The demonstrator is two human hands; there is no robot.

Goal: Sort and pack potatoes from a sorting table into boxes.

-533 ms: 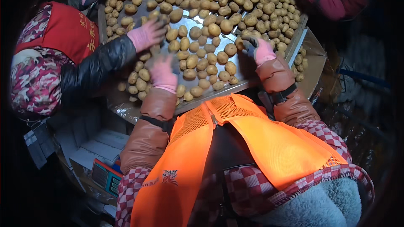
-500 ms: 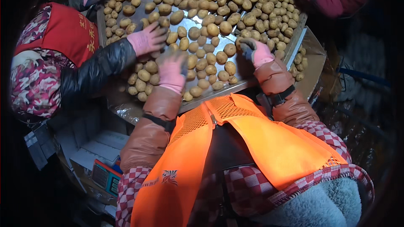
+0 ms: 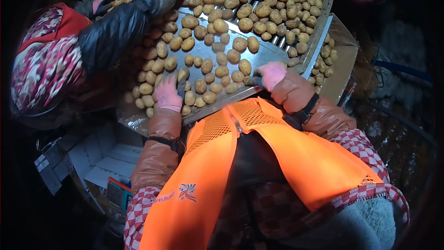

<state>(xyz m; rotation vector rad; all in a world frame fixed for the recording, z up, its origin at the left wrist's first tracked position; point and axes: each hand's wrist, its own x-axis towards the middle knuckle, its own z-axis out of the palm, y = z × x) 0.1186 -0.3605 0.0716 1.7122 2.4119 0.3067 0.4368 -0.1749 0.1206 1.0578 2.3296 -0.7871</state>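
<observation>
There are four pink-gloved hands [image 3: 169, 93], one orange vest [image 3: 291, 166], one carton [image 3: 346, 55] at right, and potatoes [image 3: 221, 71] beyond counting.

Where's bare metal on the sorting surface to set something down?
Best patch: the metal plate just beyond the right hand, between loose potatoes on its left and the rollers beyond. Smaller gap mid-plate, ringed by potatoes. Crowded: potato pile over the rollers, and around the left hand.

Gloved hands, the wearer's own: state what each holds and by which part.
Cannot be told: the left hand is beside a potato, the right hand is close to other potatoes, but no clear grip shows.
</observation>
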